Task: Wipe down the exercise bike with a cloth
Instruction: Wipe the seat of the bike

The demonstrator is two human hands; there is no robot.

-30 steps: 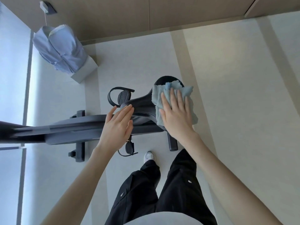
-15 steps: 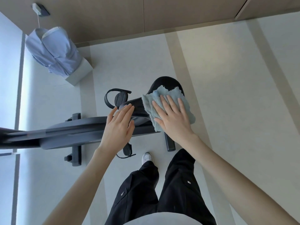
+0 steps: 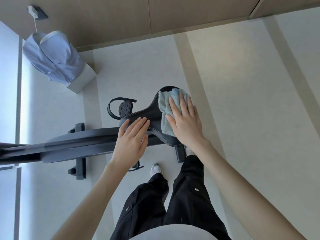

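One black exercise bike (image 3: 78,146), one fluffy light-blue cloth (image 3: 165,108), left hand (image 3: 129,141) plus right hand (image 3: 185,122) makes two, one hanging pale-blue shirt (image 3: 53,58).

No legible text, label, brand mark, number or sign was observed in the head view. Surfaces checked: exercise bike (image 3: 86,144) frame, saddle (image 3: 152,108), cloth (image 3: 164,104), hanging shirt (image 3: 52,58). None bore a readable marking.

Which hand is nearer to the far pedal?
Left. The left hand rests on the saddle nose beside the pedal; the right hand presses the cloth farther right.
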